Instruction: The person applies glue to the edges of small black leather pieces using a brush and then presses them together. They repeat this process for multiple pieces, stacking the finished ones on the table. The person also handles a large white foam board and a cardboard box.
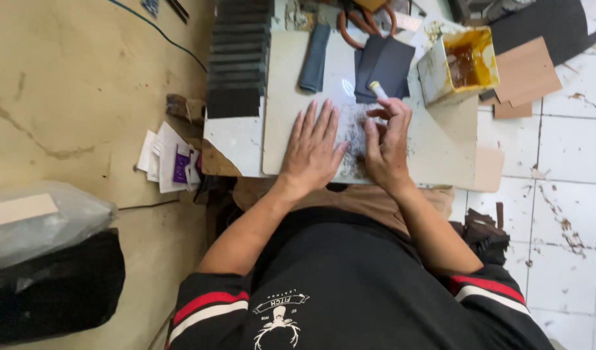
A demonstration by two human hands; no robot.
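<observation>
My left hand (313, 148) lies flat with fingers spread on a pale work board (440, 149), pressing down a dark, speckled flat piece (353, 133) that is mostly hidden between my hands. My right hand (388, 139) is closed on a small tool with a pale handle (377, 89), its tip against that piece. Just beyond my hands lie dark blue-grey flat pieces (383, 65) and a folded dark strip (315, 57).
An open tin of amber glue (463, 61) stands at the board's far right. A stack of dark rectangular pieces (238, 58) lines the left edge. Orange-handled scissors (366, 23) lie at the back. Brown card sheets (525, 74) rest on the tiled floor; papers (171, 162) and bags (45, 259) lie left.
</observation>
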